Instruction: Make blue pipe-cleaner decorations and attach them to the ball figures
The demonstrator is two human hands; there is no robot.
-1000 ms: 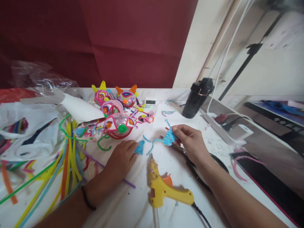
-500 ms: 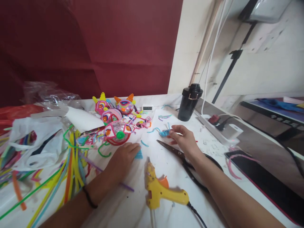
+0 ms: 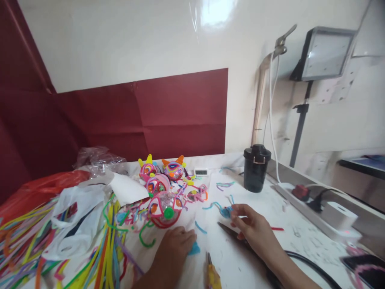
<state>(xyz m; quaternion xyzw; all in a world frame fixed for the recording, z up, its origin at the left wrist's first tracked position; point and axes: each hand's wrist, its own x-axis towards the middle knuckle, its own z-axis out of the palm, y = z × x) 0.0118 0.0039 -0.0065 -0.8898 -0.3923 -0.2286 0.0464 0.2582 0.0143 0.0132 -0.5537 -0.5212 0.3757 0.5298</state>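
My right hand pinches a small blue bundle of pipe cleaner with loose ends sticking out. Beneath that hand lies a pair of scissors, its blades pointing to the far left. My left hand has its fingers bent together on a blue, roughly triangular piece at the table surface; the fingertips' hold is partly hidden. Between the hands are a short blue strip and the nozzle end of a yellow glue gun, cut off by the lower edge.
Decorated balls with faces stand left of centre. Many coloured pipe cleaners and a white bag fill the left side. A black bottle, small digital clock, power strip and phone are also around.
The view has tilted up and shifted, so the table things sit lower in the picture. Both hands keep nearly the same place and grip on the blue pieces.
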